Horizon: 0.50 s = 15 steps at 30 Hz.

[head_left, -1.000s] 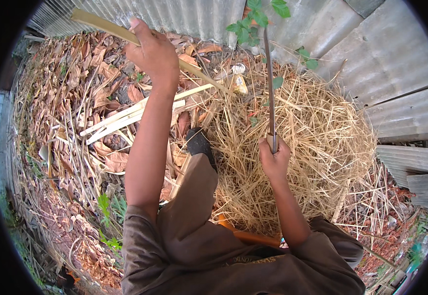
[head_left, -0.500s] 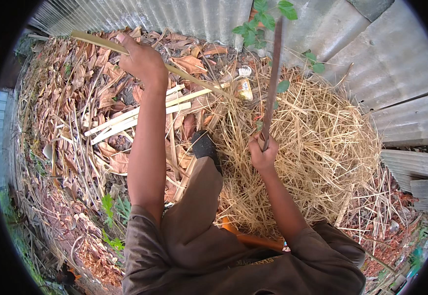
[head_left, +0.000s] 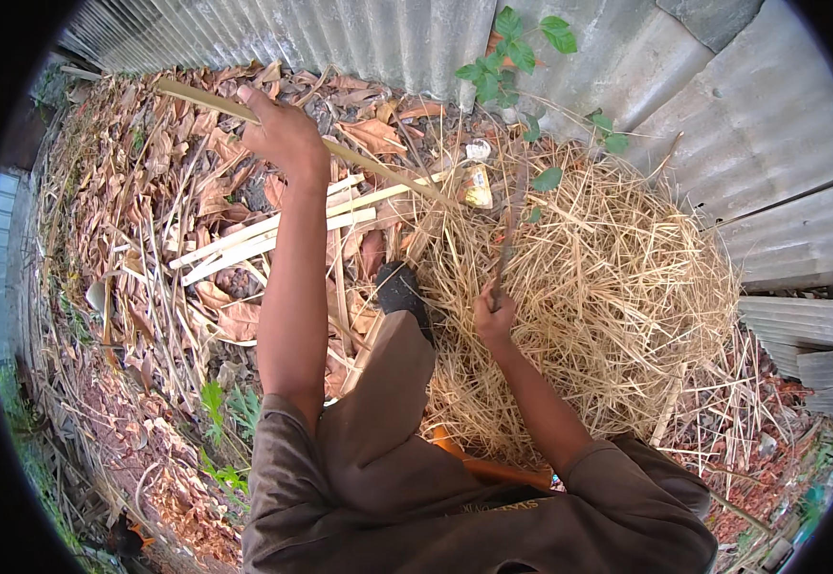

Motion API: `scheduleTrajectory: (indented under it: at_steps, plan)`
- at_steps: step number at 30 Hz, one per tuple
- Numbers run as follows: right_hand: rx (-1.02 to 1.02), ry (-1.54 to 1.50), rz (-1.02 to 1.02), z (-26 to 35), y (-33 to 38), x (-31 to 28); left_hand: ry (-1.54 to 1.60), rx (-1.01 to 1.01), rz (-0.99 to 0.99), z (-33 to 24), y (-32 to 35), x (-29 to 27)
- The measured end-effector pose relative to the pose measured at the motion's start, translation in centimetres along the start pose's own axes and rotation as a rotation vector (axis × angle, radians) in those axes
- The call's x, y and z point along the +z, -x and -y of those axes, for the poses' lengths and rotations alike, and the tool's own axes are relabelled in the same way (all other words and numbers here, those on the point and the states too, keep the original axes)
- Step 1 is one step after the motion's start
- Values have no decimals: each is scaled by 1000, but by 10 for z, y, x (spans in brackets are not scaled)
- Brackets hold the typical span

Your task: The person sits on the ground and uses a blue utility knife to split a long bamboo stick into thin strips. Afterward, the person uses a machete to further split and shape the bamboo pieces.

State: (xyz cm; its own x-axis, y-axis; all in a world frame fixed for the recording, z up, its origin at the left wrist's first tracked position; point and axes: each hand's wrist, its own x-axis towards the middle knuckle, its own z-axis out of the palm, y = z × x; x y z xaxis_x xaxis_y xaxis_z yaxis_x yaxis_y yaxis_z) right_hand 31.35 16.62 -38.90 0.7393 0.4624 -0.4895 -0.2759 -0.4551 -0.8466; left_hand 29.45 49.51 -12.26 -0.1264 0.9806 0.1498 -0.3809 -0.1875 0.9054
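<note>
My left hand (head_left: 287,139) is closed around a long split bamboo strip (head_left: 388,173), out ahead and to the left. The strip slants down to the right, and its far end meets the edge of a heap of pale shavings (head_left: 617,297). In my right hand (head_left: 495,318) is the handle of a machete (head_left: 509,225). Its long dark blade points away from me, over the shavings and right of the strip's lower end. Several pale cut strips (head_left: 278,235) lie on the leaves beside my left forearm.
Dry brown leaves (head_left: 173,158) cover the ground to the left. A corrugated metal fence (head_left: 359,43) runs along the back and right, with a green-leaved plant (head_left: 507,57) before it. A crumpled yellow wrapper (head_left: 478,187) lies by the shavings. My dark shoe (head_left: 399,290) stands at their left edge.
The machete in my right hand has come down lower, its tip nearer the shavings. My left hand and the bamboo strip have shifted slightly right and toward me.
</note>
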Motion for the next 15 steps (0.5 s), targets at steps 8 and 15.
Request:
scheduleTrajectory:
  at_steps: [8,15]
  plan:
    - [-91,-93,64,54,57,-47,194,-7,81,-50,20,4]
    - [15,-158,-55,70,88,-93,145,108,165,-80,34,5]
